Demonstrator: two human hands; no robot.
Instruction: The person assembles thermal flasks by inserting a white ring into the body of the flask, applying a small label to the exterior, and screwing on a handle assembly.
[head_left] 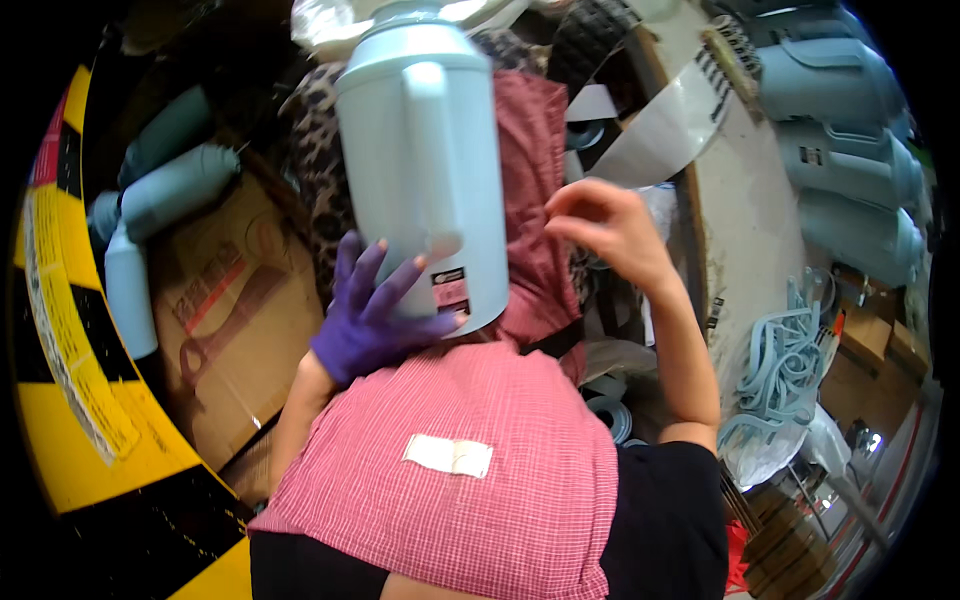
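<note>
A large light-blue jug with a long vertical handle lies across my lap, its narrower neck end pointing away from me. My left hand, in a purple glove with bare fingertips, rests with spread fingers on the jug's lower end, beside a small black-and-pink label. To the right of the jug, apart from it, my bare right hand is raised with thumb and fingers curled into a pinch. What the fingertips hold, if anything, is too small to make out.
Similar blue jugs line the right side. A heap of light-blue strap-like pieces lies on the pale worktop. At left are a cardboard box, blue bottle-shaped parts and a yellow-and-black striped edge. A white label strip curls behind.
</note>
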